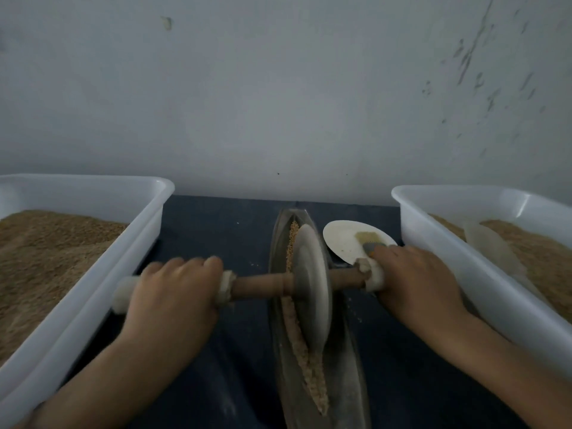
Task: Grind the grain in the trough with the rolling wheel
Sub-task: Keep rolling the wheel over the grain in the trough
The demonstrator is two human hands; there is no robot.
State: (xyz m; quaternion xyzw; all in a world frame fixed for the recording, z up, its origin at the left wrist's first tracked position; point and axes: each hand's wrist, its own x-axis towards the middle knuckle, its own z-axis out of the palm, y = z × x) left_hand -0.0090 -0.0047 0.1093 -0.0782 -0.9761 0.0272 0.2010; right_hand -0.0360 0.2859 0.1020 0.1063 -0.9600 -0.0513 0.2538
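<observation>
A: Biggest stuff?
B: 2 white plastic tubs of brown grain, left (93,243) and right (464,252), on dark blue worktop (210,236).
A: Task items?
B: Long grey metal boat-shaped trough (346,360) between the tubs, tan grain (305,351) inside. Grey disc wheel (312,283) stands in it, mid-trough, on a wooden axle (257,286).
A: Grip?
B: Left hand (173,292) and right hand (414,283) each clenched round a white-wrapped axle end.

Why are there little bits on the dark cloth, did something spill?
Yes, a little. A few loose grains lie on the dark cloth just right of the trough, near the right hand. The rest of the grain sits inside the trough beside the wheel.
</observation>
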